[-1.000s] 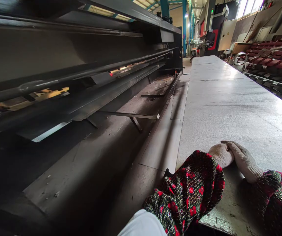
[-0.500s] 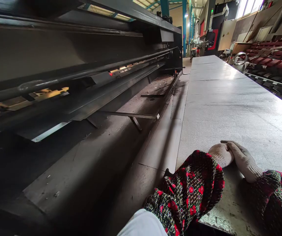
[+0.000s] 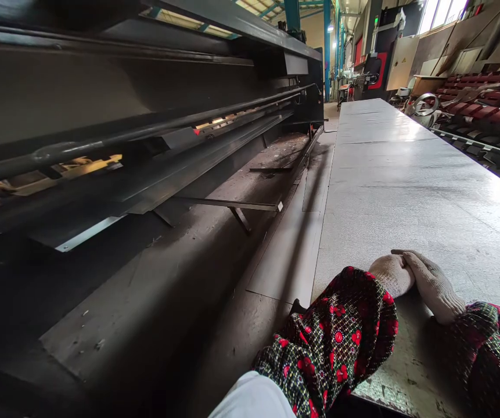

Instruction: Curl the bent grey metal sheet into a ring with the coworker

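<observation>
Knit work gloves are being worn on both hands, and dark checked oversleeves with red flowers [image 3: 341, 342] are being worn over the forearms, with white fabric [image 3: 254, 397] showing just behind the left sleeve. The left hand [image 3: 391, 276] is being rested on a wide galvanized steel sheet [image 3: 406, 191], and the right hand [image 3: 432, 287] is being laid against it, with its fingers [image 3: 406, 255] lying over the left glove. Nothing is being gripped in a way that can be seen, and whether either hand is closed cannot be told. The sheet is being spread out ahead of the hands, and its long edge runs away just to their left.

Left of that edge, a lower grey metal panel [image 3: 284, 249] is being shown, and farther left a thin metal support arm [image 3: 232, 204] is being held up on an angled strut. A long dark sheet-metal machine [image 3: 145, 128] is being shown along the whole left side. Far ahead and to the right of the hands, a handwheel [image 3: 426, 104] and rows of red-topped stacked parts [image 3: 485, 98] are being seen, while teal steel columns [image 3: 327, 46] are rising in the distance ahead.
</observation>
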Motion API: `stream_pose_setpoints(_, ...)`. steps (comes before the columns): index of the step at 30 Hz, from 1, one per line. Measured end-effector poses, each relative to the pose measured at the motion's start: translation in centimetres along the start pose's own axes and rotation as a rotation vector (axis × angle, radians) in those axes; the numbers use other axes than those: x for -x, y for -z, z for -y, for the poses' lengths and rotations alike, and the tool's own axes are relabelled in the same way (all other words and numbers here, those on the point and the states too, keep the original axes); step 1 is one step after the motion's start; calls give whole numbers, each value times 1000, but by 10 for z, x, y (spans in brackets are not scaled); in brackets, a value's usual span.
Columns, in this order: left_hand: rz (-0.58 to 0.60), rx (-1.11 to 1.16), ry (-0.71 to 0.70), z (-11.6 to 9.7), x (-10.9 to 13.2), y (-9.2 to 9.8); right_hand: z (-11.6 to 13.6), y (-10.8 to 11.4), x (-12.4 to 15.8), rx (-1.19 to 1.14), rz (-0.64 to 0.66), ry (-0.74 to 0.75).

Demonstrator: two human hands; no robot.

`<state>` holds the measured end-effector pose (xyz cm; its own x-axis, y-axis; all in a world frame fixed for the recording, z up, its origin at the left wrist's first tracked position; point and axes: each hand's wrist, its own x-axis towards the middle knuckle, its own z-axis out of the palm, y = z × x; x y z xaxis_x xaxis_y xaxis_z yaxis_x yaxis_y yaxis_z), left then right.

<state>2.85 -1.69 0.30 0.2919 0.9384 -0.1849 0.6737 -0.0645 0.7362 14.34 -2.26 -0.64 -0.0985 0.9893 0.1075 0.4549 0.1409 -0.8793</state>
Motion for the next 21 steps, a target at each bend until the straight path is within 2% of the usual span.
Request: stream_pose_setpoints(21, 2, 2, 6, 0, 0, 0, -2, -1, 0, -32, 2, -31)
